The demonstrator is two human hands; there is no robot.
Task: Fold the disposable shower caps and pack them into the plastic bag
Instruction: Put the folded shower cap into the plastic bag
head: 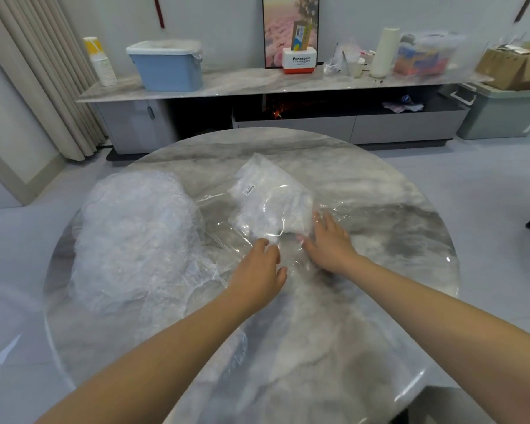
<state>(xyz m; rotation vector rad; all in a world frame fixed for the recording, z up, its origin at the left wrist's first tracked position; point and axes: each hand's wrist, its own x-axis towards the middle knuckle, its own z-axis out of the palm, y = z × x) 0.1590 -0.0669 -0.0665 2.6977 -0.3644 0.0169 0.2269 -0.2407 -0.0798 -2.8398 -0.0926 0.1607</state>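
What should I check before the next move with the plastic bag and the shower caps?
1. Plastic bag within reach on the marble table: ok, it lies right ahead of both hands.
2. Left hand at the bag's near edge: ok, fingers curled on clear film there.
3. Right hand steadying the bag: ok, fingers spread flat beside it.
4. Bag mouth open: cannot tell, the film is clear and glary.
5. Pile of shower caps reachable: ok, on the table's left side.
6. A folded cap ready in hand: not ok, none visible.
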